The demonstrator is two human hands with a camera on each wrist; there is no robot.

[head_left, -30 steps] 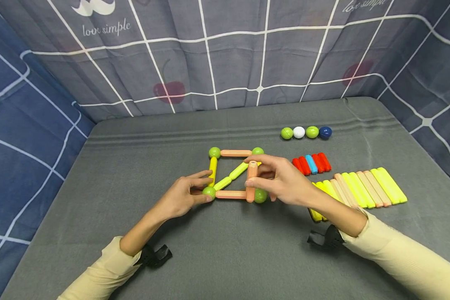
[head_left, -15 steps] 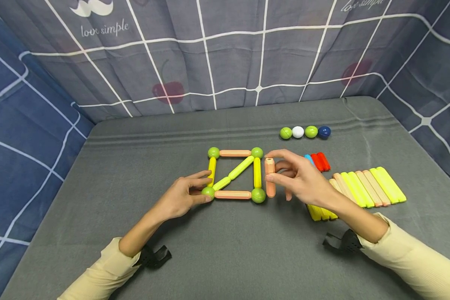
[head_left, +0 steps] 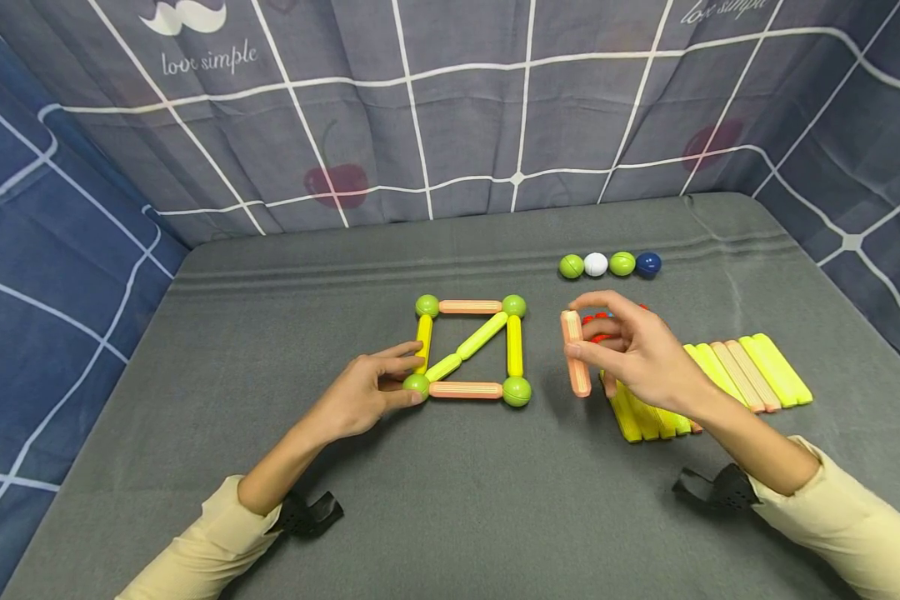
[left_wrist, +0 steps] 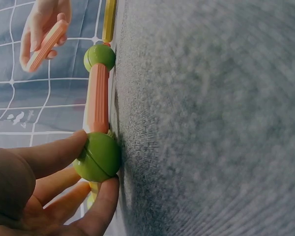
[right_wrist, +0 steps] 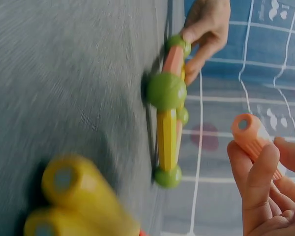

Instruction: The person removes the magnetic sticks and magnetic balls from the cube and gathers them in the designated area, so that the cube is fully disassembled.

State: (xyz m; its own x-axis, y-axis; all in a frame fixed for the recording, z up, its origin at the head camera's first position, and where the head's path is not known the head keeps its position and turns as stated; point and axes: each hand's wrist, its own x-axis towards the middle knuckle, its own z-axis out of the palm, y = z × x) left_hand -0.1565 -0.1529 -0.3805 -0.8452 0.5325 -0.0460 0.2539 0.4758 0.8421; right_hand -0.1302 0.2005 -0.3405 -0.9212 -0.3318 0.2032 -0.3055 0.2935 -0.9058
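On the grey cloth lies a square frame of magnetic rods with green balls at its corners. Its near and far sides are orange rods [head_left: 465,390], its left and right sides yellow rods [head_left: 514,346]. Two lime rods [head_left: 483,336] run end to end across the diagonal. My left hand [head_left: 363,392] pinches the near-left green ball [left_wrist: 98,157] between thumb and finger. Right of the frame, my right hand [head_left: 645,354] holds a loose orange magnetic rod [head_left: 576,367] between thumb and fingers, raised and nearly upright. A metal disc shows in its end in the right wrist view.
Behind the right hand lies a row of yellow, lime and orange rods [head_left: 780,371], partly hidden by that arm. Red rods [head_left: 598,317] show past its fingers. Farther back are two green balls, a white ball [head_left: 596,264] and a dark blue ball [head_left: 648,265]. Patterned curtains enclose the table.
My right hand has carried the orange rod rightward, away from the frame, uncovering its right side and corners. The left hand stays at the near-left ball.
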